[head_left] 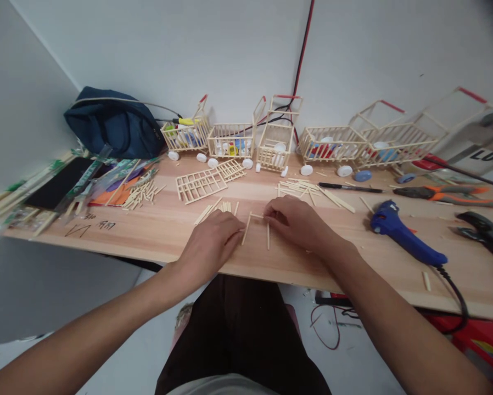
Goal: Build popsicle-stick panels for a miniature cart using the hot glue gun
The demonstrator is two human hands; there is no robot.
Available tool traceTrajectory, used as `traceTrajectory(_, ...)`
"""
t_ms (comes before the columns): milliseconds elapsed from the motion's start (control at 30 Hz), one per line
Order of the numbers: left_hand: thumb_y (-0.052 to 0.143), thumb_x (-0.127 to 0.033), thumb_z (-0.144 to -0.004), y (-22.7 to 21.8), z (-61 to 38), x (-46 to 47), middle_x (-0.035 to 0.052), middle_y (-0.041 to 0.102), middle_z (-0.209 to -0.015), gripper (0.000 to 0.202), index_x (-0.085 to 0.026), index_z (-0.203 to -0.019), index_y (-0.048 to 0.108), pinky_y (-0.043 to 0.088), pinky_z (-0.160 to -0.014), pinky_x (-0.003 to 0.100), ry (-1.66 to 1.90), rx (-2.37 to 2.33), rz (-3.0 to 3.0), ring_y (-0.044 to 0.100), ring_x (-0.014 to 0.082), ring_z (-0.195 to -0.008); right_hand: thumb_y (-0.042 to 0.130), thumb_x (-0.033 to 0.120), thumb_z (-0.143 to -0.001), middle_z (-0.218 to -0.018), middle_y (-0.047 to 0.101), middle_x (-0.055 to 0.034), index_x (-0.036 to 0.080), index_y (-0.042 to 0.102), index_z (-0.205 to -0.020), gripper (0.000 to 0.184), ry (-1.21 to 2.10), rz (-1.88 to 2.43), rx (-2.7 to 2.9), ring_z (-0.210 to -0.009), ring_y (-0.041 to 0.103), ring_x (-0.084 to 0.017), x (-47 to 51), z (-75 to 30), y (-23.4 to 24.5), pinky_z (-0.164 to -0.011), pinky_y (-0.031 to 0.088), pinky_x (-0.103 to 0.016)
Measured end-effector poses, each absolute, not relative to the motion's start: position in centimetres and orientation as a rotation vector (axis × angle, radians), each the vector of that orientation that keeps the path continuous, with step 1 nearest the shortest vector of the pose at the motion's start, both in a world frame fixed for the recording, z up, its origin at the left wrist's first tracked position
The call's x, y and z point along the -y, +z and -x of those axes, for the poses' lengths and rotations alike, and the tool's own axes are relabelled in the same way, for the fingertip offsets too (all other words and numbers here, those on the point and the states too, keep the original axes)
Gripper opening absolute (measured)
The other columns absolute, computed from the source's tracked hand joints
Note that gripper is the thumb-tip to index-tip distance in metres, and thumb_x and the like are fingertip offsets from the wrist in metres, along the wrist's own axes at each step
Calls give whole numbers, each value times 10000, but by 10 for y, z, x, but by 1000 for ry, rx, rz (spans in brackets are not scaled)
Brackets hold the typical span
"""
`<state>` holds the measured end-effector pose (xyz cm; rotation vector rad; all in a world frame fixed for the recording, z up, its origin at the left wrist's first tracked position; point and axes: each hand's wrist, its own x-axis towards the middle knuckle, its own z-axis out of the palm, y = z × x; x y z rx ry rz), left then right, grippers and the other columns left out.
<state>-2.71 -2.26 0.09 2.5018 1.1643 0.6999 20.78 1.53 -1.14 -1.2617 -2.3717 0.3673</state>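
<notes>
Between my two hands, a small three-sided frame of thin wooden sticks lies on the table, its side open toward me. My left hand is closed, with its fingertips against the left stick. At the far right corner, the curled fingers of my right hand pinch the frame and partly hide the joint. Short cut sticks lie just beyond my left hand. Past my right hand is a pile of loose sticks. Two finished stick grids lie farther back on the left.
Several miniature stick shopping carts line the wall. A blue glue gun, orange-handled pliers and a black pen lie to the right. At left are a blue bag, a stick heap and coloured sheets.
</notes>
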Motion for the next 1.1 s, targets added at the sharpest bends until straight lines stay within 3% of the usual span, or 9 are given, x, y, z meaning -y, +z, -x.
traceTrajectory(333,485,-145,-950,-13,32,23,79,649,-985,211,-156,-1016,685,459,-832,335,727,-972,-2634,512,196,-947,543,211,-891,-826,621,-52,186,592,-843,73,262,1289,2433,-805,517,-201,-13,-199,-9,-759,369,-329)
traceTrajectory(567,587,-142,-898,-8,29,-6,46,684,-891,115,-154,-939,694,468,-820,329,1026,-1089,-2596,559,186,-895,541,249,-900,-792,604,-42,200,578,-832,92,235,1307,2444,-776,505,-201,-13,-194,-10,-748,356,-336)
traceTrajectory(867,622,-115,-859,-1,14,-31,56,673,-890,130,-155,-940,716,451,-820,357,713,-1077,-2657,529,212,-903,522,248,-912,-831,633,-50,192,608,-880,107,255,1311,2404,-807,531,-203,-13,-194,-10,-764,378,-340)
traceTrajectory(1100,571,-141,-905,2,5,-34,64,624,-874,152,-165,-951,714,435,-816,341,649,-909,-2803,494,210,-912,462,202,-925,-897,669,-64,187,624,-913,163,281,1378,2235,-851,583,-196,-15,-210,-8,-773,408,-324)
